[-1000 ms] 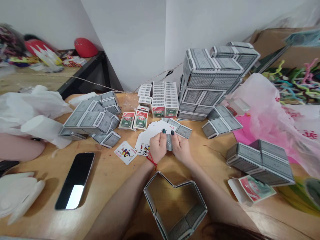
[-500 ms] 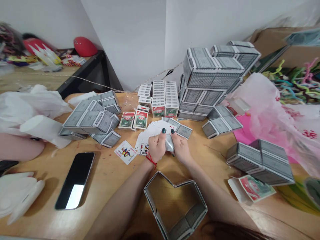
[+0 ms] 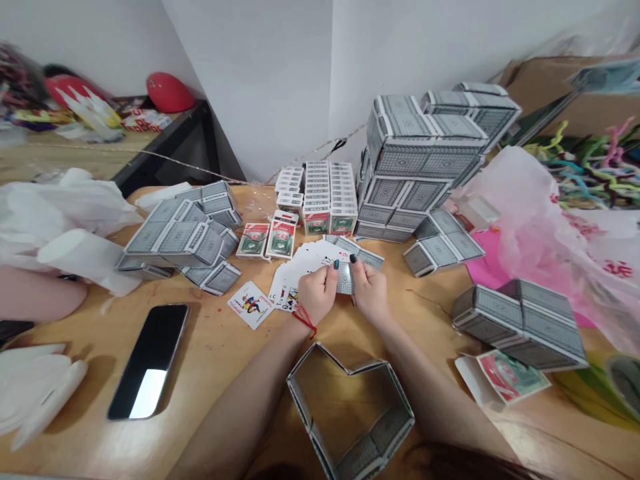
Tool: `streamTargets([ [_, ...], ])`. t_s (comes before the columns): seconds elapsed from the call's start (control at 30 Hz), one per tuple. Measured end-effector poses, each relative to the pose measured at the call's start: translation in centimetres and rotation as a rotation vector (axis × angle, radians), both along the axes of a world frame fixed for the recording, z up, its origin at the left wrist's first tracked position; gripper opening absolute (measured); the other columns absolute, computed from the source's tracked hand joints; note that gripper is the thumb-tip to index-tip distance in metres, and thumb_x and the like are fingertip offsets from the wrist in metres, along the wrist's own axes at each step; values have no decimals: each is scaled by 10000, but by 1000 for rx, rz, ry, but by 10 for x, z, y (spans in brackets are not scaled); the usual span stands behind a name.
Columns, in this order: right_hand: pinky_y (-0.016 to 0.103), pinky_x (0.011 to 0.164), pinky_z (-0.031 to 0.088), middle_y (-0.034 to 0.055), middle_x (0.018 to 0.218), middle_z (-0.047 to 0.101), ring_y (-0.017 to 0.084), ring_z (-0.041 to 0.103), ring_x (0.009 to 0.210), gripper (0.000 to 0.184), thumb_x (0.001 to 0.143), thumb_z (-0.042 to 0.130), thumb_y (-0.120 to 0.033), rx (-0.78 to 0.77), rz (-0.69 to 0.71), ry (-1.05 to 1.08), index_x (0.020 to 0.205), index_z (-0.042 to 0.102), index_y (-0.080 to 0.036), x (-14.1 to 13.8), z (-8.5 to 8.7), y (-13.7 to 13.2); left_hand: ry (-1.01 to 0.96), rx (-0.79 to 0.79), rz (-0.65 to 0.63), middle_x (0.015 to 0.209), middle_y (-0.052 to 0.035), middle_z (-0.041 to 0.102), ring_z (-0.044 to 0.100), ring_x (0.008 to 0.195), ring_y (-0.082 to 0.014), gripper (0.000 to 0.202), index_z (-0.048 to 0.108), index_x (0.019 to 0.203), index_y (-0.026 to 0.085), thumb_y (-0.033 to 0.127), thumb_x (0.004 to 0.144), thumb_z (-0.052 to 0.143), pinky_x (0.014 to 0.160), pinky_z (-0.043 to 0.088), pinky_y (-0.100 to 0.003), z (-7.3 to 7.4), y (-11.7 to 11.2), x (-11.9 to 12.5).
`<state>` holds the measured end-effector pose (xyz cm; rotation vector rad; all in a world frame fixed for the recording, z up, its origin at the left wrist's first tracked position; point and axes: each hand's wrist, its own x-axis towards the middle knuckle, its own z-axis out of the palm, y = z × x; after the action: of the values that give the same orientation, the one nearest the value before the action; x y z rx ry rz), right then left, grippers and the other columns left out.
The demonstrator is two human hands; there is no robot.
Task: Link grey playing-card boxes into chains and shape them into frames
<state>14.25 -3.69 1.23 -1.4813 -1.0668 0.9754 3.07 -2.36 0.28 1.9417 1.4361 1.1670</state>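
Between my two hands is a grey-backed playing card (image 3: 345, 279); whether it is one card or more I cannot tell. My left hand (image 3: 318, 293) is closed on its left side, thumb on top, and my right hand (image 3: 370, 291) grips its right side the same way. Just beyond lie fanned white playing cards (image 3: 295, 270), partly covered by my left hand, and some grey-backed cards (image 3: 369, 253). A joker card (image 3: 251, 305) lies face up to the left. Nearer me, between my forearms, stands a heart-shaped frame (image 3: 300, 407) made of cards.
Card boxes (image 3: 282, 237) stand at the back centre. A tall stack of card-built blocks (image 3: 425, 160) rises behind right, with another card structure (image 3: 175, 233) at left. A phone (image 3: 149, 360) lies front left; an opened card box (image 3: 510, 379) and plastic bag (image 3: 525, 180) are right.
Both hands have shifted slightly to the right with the card, whose patterned back now shows more flatly between the thumbs. Everything else stays in place.
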Motion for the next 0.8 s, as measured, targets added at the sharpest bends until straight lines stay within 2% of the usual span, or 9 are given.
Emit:
streamTargets([
  [0.13, 211, 334, 254, -65, 351, 377, 82, 344, 326, 443, 791, 446, -586, 10, 44, 13, 571, 419, -202, 2, 0, 3, -1, 7, 44, 428, 11, 371, 343, 416, -97, 478, 440, 503, 182, 441, 888, 324, 473, 226, -261, -2, 1, 0],
  [0.27, 207, 342, 249, -74, 417, 382, 73, 332, 353, 392, 755, 509, -569, 8, 105, 112, 672, 500, -186, 4, -2, 6, -40, -2, 106, 424, 11, 392, 379, 413, -103, 478, 463, 525, 183, 456, 889, 316, 463, 255, -260, -5, 2, -2],
  [0.4, 202, 385, 297, -71, 483, 416, 70, 350, 401, 359, 739, 558, -513, 66, 112, 202, 838, 558, -168, 9, -6, 11, -189, -93, 142, 424, 21, 442, 435, 403, -99, 459, 500, 602, 182, 467, 895, 290, 462, 328, -237, -6, 6, -5],
  [0.5, 206, 395, 334, -61, 481, 441, 77, 381, 398, 336, 771, 521, -476, 88, 4, 163, 854, 568, -154, 14, -9, 14, -363, -178, 142, 400, 45, 436, 437, 364, -87, 426, 516, 675, 178, 466, 895, 292, 441, 353, -216, -6, 8, -6],
  [0.6, 218, 386, 369, -42, 510, 516, 89, 424, 372, 401, 785, 500, -452, 58, -165, 125, 1022, 545, -133, 19, -11, 15, -444, -204, 146, 390, 55, 429, 431, 348, -80, 401, 512, 673, 174, 467, 881, 333, 418, 351, -204, -5, 8, -6],
  [0.67, 229, 388, 394, -11, 578, 591, 98, 456, 364, 486, 779, 511, -434, 36, -238, 112, 1155, 480, -128, 21, -12, 14, -455, -204, 131, 393, 55, 433, 433, 350, -78, 396, 511, 663, 173, 469, 874, 352, 414, 352, -201, -4, 8, -6],
  [0.8, 243, 394, 423, 54, 742, 669, 112, 507, 369, 615, 778, 520, -400, 28, -272, 85, 1304, 323, -149, 21, -11, 12, -475, -196, 105, 383, 56, 429, 427, 345, -75, 402, 512, 643, 173, 472, 868, 366, 412, 349, -200, -3, 8, -5],
])
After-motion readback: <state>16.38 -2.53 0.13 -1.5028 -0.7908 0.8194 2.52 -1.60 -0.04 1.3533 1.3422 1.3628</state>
